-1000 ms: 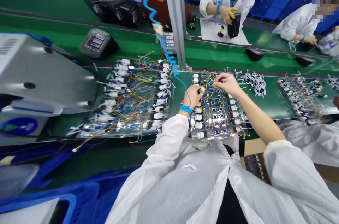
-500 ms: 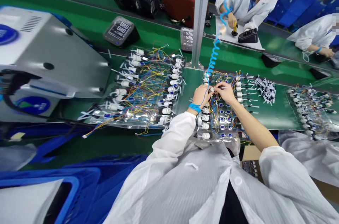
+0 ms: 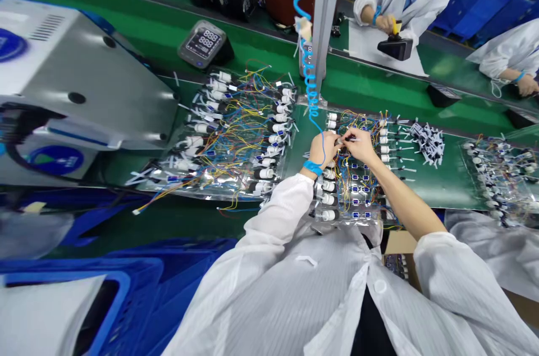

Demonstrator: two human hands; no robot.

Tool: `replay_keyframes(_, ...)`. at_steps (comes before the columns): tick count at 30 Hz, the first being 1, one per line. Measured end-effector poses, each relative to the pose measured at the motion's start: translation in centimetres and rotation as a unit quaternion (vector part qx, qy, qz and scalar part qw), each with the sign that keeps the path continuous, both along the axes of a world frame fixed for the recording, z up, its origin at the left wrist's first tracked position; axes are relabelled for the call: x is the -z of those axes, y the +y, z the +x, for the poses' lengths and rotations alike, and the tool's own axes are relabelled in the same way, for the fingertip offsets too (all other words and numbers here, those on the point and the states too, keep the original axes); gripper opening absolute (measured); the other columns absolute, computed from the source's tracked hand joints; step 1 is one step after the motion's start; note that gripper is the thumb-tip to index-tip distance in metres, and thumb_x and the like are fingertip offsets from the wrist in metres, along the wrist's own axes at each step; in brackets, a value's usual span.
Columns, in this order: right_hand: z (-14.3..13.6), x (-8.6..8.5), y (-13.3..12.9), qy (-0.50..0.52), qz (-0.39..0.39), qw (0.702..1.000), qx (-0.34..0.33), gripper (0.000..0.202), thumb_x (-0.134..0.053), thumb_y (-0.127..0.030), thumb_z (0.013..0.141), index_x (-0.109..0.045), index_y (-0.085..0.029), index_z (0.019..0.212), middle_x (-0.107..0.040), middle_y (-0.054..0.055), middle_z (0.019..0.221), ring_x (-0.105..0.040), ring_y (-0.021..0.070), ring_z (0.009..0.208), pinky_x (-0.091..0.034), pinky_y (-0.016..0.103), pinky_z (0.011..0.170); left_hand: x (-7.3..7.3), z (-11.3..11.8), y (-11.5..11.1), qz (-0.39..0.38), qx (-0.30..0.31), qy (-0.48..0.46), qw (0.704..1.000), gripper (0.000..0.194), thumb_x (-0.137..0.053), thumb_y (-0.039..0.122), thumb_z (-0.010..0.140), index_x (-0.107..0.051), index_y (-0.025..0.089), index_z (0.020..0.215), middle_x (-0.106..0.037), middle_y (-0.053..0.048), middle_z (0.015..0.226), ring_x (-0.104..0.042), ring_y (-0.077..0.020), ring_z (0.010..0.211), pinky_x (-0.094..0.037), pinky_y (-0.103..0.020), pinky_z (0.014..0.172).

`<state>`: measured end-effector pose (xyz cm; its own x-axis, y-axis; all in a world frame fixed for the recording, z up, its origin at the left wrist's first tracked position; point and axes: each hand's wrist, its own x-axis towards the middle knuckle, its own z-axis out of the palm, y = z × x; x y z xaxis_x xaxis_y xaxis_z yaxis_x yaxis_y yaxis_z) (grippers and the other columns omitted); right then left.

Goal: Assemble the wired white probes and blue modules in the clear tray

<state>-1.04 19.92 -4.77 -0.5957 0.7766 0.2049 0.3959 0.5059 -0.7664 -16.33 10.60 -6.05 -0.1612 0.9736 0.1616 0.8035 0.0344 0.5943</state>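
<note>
My left hand, with a blue wrist strap, is closed on a small motor, mostly hidden by the fingertips. My right hand meets it there, thumb and forefinger pinching a thin white strip with a dark end. Below both hands lies a clear plastic sheet bearing rows of white-and-black cylindrical motors, small blue parts and tangled coloured wires. Along the right side of the sheet, white strips stick out from the motors.
A heap of white strips lies to the right. More wired motors cover a sheet at left, beside a grey machine. A blue coiled cord hangs near a metal post. Across the bench, a co-worker's hand holds a yellow-handled tool.
The camera view has shifted slightly, and the coiled cord has swung left. My hands remain together at the same spot, with fingers slightly moved. The co-worker's black device is tilted differently.
</note>
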Motion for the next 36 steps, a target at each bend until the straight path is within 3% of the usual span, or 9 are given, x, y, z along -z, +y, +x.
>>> replay_keyframes(3, 0.0, -0.4, 0.4, -0.011, 0.026, 0.999, -0.03, 0.004, -0.07, -0.018, 0.078, -0.072, -0.02, 0.075, -0.075, 0.001, 0.078, -0.064, 0.0172, 0.074, -0.048, 0.03, 0.077, 0.1, 0.0, -0.1, 0.01, 0.002, 0.008, 1.0, 0.024, -0.073, 0.033, 0.098, -0.083, 0.019, 0.115, -0.078, -0.013, 0.11, -0.07, -0.0284, 0.108, -0.051, -0.037, 0.093)
replay_keyframes(9, 1.2, -1.0, 1.4, -0.028, -0.012, 0.996, -0.089, 0.014, -0.076, -0.03, 0.082, -0.078, -0.02, 0.091, -0.076, 0.002, 0.088, -0.067, 0.0184, 0.08, -0.049, 0.03, 0.076, 0.4, 0.2, 0.0, 0.022, -0.004, -0.005, 1.0, 0.028, -0.073, 0.034, 0.098, -0.082, 0.019, 0.121, -0.079, -0.012, 0.112, -0.07, -0.0286, 0.108, -0.051, -0.037, 0.093)
replay_keyframes(17, 0.2, -2.3, 0.2, -0.039, 0.047, 0.997, -0.05, 0.008, -0.069, -0.016, 0.08, -0.075, -0.019, 0.084, -0.077, 0.001, 0.084, -0.067, 0.0173, 0.077, -0.05, 0.03, 0.081, 0.5, 0.2, 0.1, 0.029, -0.005, 0.003, 1.0, 0.027, -0.075, 0.037, 0.097, -0.083, 0.02, 0.116, -0.079, -0.012, 0.107, -0.07, -0.0293, 0.107, -0.05, -0.037, 0.089)
replay_keyframes(23, -0.3, -1.8, 0.4, -0.057, 0.045, 0.996, -0.049, 0.016, -0.065, -0.007, 0.073, -0.075, -0.019, 0.078, -0.077, 0.0, 0.08, -0.068, 0.0173, 0.077, -0.05, 0.029, 0.082, 0.5, 0.2, 0.0, 0.02, -0.003, -0.008, 1.0, 0.027, -0.076, 0.037, 0.096, -0.083, 0.019, 0.115, -0.079, -0.013, 0.109, -0.07, -0.0288, 0.106, -0.05, -0.037, 0.092)
replay_keyframes(28, -0.1, -1.0, 1.4, -0.058, 0.004, 0.996, -0.064, 0.013, -0.068, -0.013, 0.077, -0.077, -0.02, 0.086, -0.077, 0.001, 0.084, -0.069, 0.0181, 0.079, -0.051, 0.031, 0.082, -0.1, 0.1, -0.1, 0.009, -0.003, -0.026, 1.0, 0.026, -0.075, 0.034, 0.095, -0.082, 0.019, 0.116, -0.079, -0.014, 0.112, -0.072, -0.0294, 0.11, -0.052, -0.037, 0.095)
replay_keyframes(33, 0.0, -0.1, 1.0, 0.008, -0.092, 0.993, -0.069, 0.032, -0.074, -0.017, 0.076, -0.071, -0.017, 0.108, -0.077, 0.006, 0.101, -0.07, 0.0194, 0.086, -0.056, 0.03, 0.077, -0.8, -0.3, -0.1, 0.042, -0.07, -0.145, 0.986, 0.021, -0.074, 0.034, 0.094, -0.082, 0.018, 0.104, -0.082, -0.011, 0.106, -0.077, -0.0258, 0.1, -0.057, -0.034, 0.093)
replay_keyframes(36, -0.4, -0.1, 0.3, -0.009, -0.052, 0.996, -0.067, 0.027, -0.079, -0.025, 0.082, -0.069, -0.017, 0.105, -0.076, 0.007, 0.1, -0.07, 0.0212, 0.089, -0.056, 0.032, 0.08, -1.2, -0.7, -0.7, 0.028, -0.091, -0.258, 0.961, 0.024, -0.079, 0.037, 0.09, -0.079, 0.017, 0.103, -0.082, -0.011, 0.099, -0.078, -0.0246, 0.097, -0.059, -0.033, 0.09)
